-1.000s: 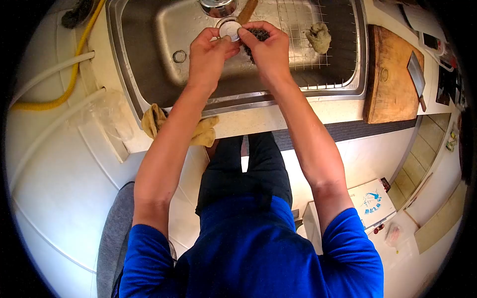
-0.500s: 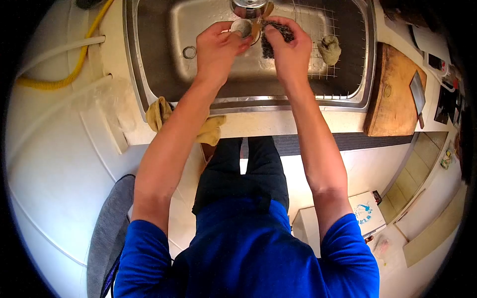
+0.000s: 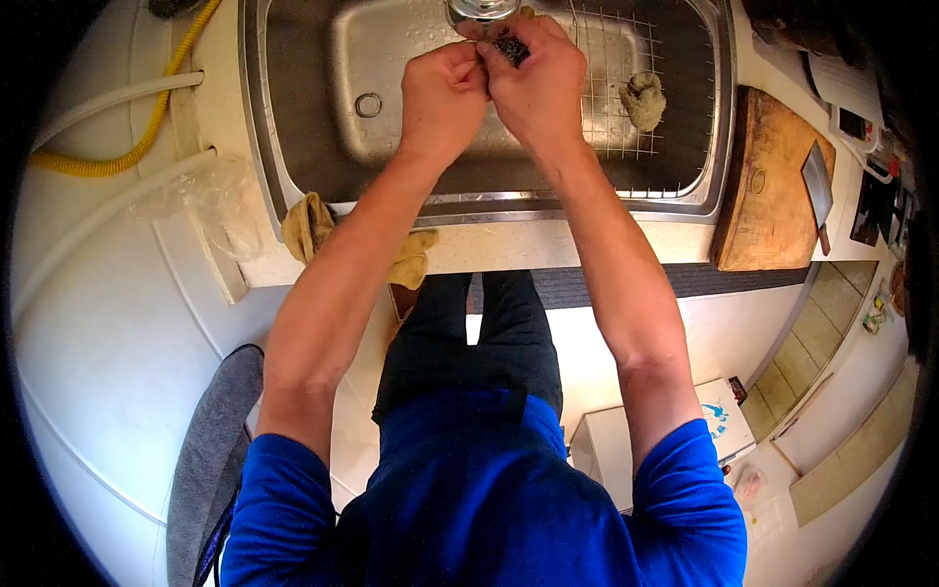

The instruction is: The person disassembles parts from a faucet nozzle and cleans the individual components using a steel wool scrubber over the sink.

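Over the steel sink, my left hand and my right hand meet, fingers closed, just below the chrome tap. A dark, coarse scouring pad shows between the thumb and fingers of my right hand. My left fingers are curled against it; the small round whitish piece seen there earlier is hidden now. A wire rack lies in the right part of the sink, with a pale greenish rag or sponge on it.
A wooden cutting board with a cleaver lies right of the sink. A yellow cloth hangs over the front-left edge. A drain ring is in the basin. A yellow hose runs at far left.
My hands were slightly apart with the round piece visible in the left; now they are pressed together and it is hidden. The scouring pad has moved left with my right hand.
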A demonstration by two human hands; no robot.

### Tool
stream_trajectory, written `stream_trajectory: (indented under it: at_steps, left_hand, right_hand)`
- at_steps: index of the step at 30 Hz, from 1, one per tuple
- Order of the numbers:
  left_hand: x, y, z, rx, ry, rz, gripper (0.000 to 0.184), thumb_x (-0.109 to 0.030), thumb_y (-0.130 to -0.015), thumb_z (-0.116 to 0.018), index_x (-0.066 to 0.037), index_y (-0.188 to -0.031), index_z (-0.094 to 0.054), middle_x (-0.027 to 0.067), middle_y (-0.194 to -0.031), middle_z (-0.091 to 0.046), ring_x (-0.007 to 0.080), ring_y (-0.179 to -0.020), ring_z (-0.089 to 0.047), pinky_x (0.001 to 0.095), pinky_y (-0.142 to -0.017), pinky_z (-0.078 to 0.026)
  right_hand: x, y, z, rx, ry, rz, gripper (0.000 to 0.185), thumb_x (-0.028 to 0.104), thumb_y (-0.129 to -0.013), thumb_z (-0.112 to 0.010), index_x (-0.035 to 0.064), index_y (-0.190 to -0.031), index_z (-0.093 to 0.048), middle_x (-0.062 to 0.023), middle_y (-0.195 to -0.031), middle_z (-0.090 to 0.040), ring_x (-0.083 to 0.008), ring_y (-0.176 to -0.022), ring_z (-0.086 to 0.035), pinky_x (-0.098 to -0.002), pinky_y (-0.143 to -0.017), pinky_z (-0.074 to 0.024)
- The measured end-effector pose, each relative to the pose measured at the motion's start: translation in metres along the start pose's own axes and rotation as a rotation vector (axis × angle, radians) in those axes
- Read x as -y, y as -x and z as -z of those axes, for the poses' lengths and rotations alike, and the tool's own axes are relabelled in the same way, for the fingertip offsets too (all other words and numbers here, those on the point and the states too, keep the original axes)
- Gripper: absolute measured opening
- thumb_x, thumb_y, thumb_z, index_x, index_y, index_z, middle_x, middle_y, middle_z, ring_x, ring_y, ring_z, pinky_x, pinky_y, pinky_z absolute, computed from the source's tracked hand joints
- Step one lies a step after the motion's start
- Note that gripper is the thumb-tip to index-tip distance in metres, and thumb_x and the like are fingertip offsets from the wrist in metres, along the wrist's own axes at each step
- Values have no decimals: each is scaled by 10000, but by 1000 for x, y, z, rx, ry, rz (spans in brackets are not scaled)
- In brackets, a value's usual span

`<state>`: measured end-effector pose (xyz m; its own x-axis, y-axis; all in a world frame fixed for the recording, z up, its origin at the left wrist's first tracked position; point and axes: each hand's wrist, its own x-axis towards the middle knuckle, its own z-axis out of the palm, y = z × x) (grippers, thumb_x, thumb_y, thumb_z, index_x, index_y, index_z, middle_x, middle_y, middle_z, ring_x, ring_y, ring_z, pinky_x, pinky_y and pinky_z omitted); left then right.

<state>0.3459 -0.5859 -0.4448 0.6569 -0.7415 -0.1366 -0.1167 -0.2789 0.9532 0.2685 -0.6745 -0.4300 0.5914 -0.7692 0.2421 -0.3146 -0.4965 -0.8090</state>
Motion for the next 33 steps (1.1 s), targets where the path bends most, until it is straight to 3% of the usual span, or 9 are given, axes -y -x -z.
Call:
stream_trajectory:
  at_steps: [4, 6, 10, 19, 21, 23, 26, 31, 33]
  left_hand:
    - [-3, 3, -5, -42, 475, 149, 173, 42, -846, -514, 74, -919, -667, 84, -775, -702, 93, -666, -592, 256, -643, -512]
    - [6, -3, 2, -30, 65, 0, 157, 39, -829, -531, 72, -896, -669, 66, -742, -693, 84, -682, -599, 250, -629, -499]
    - [4, 2, -3, 61, 358, 125, 136, 36, -814, -544, 59, -880, -660, 63, -710, -677, 74, -677, -578, 257, -623, -494]
    - [-14, -4, 9, -5, -167, -48, 125, 16, -796, -558, 47, -864, -659, 81, -690, -665, 89, -644, -584, 274, -604, -492]
    - [-13, -6, 6, 48, 82, 16, 130, 11, -798, -558, 38, -867, -663, 79, -693, -669, 105, -644, -588, 282, -605, -490]
    - [-13, -11, 15, 42, -75, -8, 131, 9, -805, -561, 44, -879, -664, 76, -703, -674, 105, -657, -596, 277, -611, -495]
    - [-14, -4, 9, 34, -95, 3, 137, 11, -818, -563, 50, -901, -665, 68, -732, -684, 104, -675, -606, 267, -624, -500]
    - [-12, -4, 11, 118, -114, -51, 170, 28, -856, -544, 75, -984, -645, 85, -836, -699, 110, -731, -635, 259, -673, -530]
    - [-2, -2, 4, 125, 311, 134, 188, 37, -902, -507, 113, -1043, -606, 134, -927, -693, 163, -805, -681, 272, -738, -573]
  right_hand:
    - [-1, -6, 1, -31, -52, -95, 142, 83, -729, -732, 40, -862, -708, -162, -832, -641, -349, -780, -635, -403, -730, -510]
    - [2, 0, 1, 43, -22, 81, 147, 55, -730, -723, 38, -873, -691, -159, -831, -643, -350, -771, -637, -398, -718, -510]
    - [-5, -4, -1, -4, -141, -44, 194, 7, -725, -706, 38, -911, -659, -141, -846, -651, -324, -784, -651, -394, -713, -517]
    - [2, -5, 2, 16, -57, 160, 179, 19, -755, -712, 26, -917, -637, -113, -873, -647, -271, -794, -643, -361, -732, -508]
    - [9, -7, 3, 30, -242, -172, 137, -86, -787, -630, -13, -900, -606, -147, -793, -605, -260, -709, -615, -333, -653, -492]
    - [7, -8, -1, -15, -175, 121, 138, -92, -789, -622, -17, -892, -570, -139, -766, -601, -248, -695, -615, -318, -652, -490]
    - [4, -8, 4, -16, -228, -187, 108, -74, -802, -604, -10, -882, -569, -136, -784, -598, -208, -716, -590, -318, -666, -482]
    - [1, -11, 2, 25, -210, -164, 74, -62, -838, -584, -15, -893, -570, -111, -764, -596, -173, -715, -589, -303, -640, -482]
    - [-13, -14, 6, 9, -397, -317, 93, -54, -846, -594, -14, -929, -580, -99, -814, -613, -152, -745, -595, -298, -634, -483]
